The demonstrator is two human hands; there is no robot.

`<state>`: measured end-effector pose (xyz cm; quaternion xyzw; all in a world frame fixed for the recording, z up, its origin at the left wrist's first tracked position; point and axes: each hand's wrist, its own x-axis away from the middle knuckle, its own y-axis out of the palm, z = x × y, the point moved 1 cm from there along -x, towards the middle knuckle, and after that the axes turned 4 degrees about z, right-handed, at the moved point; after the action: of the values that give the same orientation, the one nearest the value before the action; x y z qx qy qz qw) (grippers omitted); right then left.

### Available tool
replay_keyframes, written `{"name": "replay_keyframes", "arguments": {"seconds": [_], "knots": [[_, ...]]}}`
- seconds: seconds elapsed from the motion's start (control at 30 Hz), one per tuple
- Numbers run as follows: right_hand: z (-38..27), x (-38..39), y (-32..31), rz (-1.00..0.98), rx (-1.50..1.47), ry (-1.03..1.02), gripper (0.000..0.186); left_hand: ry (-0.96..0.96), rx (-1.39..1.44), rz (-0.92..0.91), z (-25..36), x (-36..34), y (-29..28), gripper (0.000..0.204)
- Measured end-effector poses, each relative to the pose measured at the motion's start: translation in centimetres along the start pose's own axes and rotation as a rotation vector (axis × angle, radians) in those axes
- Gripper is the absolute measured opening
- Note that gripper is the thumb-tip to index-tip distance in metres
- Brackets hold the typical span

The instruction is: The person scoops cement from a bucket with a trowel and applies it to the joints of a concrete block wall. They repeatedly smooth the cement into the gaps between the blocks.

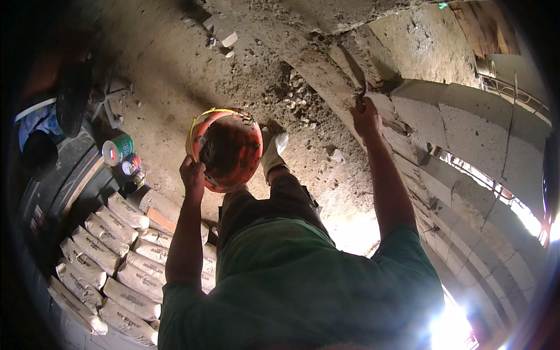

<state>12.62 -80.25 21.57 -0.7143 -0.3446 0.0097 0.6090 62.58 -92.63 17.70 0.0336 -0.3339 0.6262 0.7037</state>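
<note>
In the head view, the left hand (192,174) gripped the rim of an orange bowl (228,149) of mortar, kept near the wall, while the right hand (366,116) closed around a trowel (354,70) pressed to the block wall (466,134) joint.

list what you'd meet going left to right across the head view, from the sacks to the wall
Stacked pale cement sacks → green-labelled round can → left hand → orange mortar-filled bowl → dusty white shoe → right hand gripping a trowel → grey concrete block wall.
</note>
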Motion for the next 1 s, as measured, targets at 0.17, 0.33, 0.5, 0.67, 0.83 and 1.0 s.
{"name": "replay_keyframes", "arguments": {"seconds": [0.17, 0.33, 0.5, 0.67, 0.83, 1.0], "knots": [[-0.6, -2.3, 5.2, -0.090, 0.045, 0.003, 0.048, 0.093, -0.029, 0.003, -1.8, -0.7, -0.7, 0.018], [-3.3, -5.9, 1.7, -0.014, 0.096, 0.045, 0.051, 0.009, -0.009, -0.008, -1.4, -0.7, -1.6, 0.017], [-1.2, -4.1, -0.8, 0.034, 0.001, -0.012, 0.054, -0.014, -0.027, 0.012, -1.9, -0.5, -1.9, 0.013], [-1.2, 0.9, 1.0, 0.044, -0.040, 0.049, 0.049, -0.044, -0.045, 0.060, -2.4, -0.5, -2.0, 0.017], [-3.9, -1.9, 4.8, -0.072, 0.128, -0.001, 0.045, 0.004, -0.029, 0.058, -2.1, -0.5, -1.9, 0.021], [-4.1, -7.0, 6.1, 0.004, 0.119, 0.000, 0.050, 0.002, -0.131, 0.011, -1.8, -0.6, -2.0, 0.010]]}}
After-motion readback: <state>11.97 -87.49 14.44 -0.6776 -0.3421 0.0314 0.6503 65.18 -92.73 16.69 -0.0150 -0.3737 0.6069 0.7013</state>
